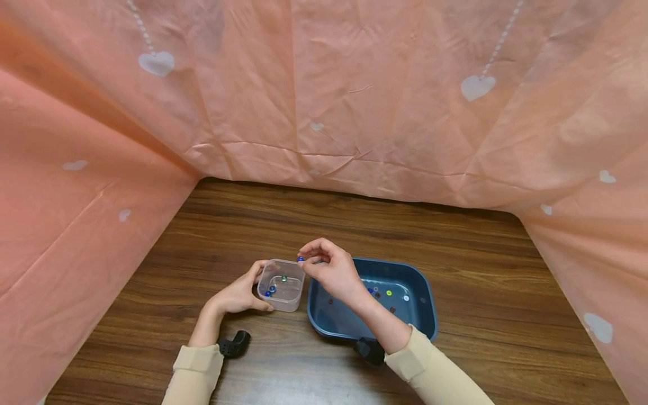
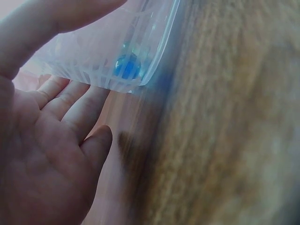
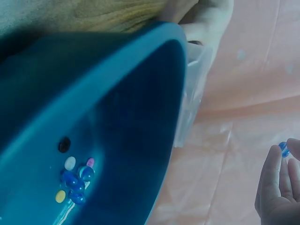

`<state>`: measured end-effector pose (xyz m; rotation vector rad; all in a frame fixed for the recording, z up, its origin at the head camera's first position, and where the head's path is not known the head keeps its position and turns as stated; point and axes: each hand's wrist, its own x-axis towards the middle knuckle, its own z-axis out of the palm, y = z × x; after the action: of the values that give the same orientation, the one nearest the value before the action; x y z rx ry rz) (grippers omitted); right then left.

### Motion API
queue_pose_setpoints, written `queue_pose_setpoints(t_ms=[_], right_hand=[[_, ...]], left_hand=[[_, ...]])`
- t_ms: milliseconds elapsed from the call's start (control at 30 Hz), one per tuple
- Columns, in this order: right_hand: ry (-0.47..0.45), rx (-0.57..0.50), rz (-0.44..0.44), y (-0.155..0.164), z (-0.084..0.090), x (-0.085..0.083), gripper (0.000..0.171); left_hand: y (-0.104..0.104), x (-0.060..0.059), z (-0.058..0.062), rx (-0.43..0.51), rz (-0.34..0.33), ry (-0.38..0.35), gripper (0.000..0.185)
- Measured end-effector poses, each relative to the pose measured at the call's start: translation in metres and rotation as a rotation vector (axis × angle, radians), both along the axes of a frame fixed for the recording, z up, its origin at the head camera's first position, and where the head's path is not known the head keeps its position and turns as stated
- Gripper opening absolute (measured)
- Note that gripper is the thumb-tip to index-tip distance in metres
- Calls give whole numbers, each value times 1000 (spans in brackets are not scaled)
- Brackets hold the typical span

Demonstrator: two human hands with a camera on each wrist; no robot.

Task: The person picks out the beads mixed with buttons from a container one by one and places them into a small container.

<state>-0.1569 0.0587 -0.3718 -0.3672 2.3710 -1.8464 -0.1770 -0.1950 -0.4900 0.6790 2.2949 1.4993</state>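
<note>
A small clear plastic box (image 1: 281, 284) stands on the wooden table, with a few blue and green beads inside. My left hand (image 1: 242, 293) grips its left side; in the left wrist view the clear box (image 2: 112, 51) shows a blue bead (image 2: 127, 66) through its wall. My right hand (image 1: 329, 270) hovers over the box's right rim and pinches a small blue bead (image 1: 301, 259) at its fingertips; that pinched blue bead (image 3: 283, 148) also shows in the right wrist view. To the right sits a dark blue tray (image 1: 420, 318) holding several coloured beads (image 3: 75, 179).
Pink plastic sheeting (image 1: 324, 95) with white hearts walls the table at the back and both sides. Black wrist-camera mounts (image 1: 234, 343) sit near my sleeves. Bare wood table (image 1: 283, 225) lies beyond the box and tray.
</note>
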Motion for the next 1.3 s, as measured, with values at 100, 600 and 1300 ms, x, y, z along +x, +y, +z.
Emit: queue_pose_setpoints(t_ms=[100, 600, 1300], right_hand=[[-1, 4, 4, -2, -1, 1, 16], [2, 5, 11, -12, -1, -2, 18], [-9, 10, 21, -22, -9, -7, 18]], left_hand=[[0, 0, 0, 0, 4, -7, 90], [0, -1, 1, -16, 8, -2, 90], [-1, 0, 3, -21, 2, -22, 90]])
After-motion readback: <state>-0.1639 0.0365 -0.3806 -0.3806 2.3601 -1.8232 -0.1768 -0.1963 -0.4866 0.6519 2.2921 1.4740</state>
